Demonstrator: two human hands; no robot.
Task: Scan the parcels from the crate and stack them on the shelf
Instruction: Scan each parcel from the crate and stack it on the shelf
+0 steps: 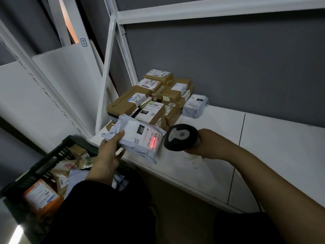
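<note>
My left hand (108, 152) grips a grey plastic mailer parcel (139, 138) with a white label marked 231, held over the front left corner of the white shelf (219, 138). My right hand (209, 144) holds a black barcode scanner (181, 137) just right of the parcel. A red scan line falls on the label's barcode. A stack of brown cardboard parcels (151, 99) sits at the shelf's back left corner, with another grey mailer (195, 106) beside it. The black crate (44, 166) at lower left holds several more parcels.
White shelf uprights (105, 81) rise just left of the stack, and a white crossbeam (211, 12) runs overhead. A grey wall backs the shelf. Bare shelf surface spreads to the right of the stack. My dark sleeve covers the lower middle.
</note>
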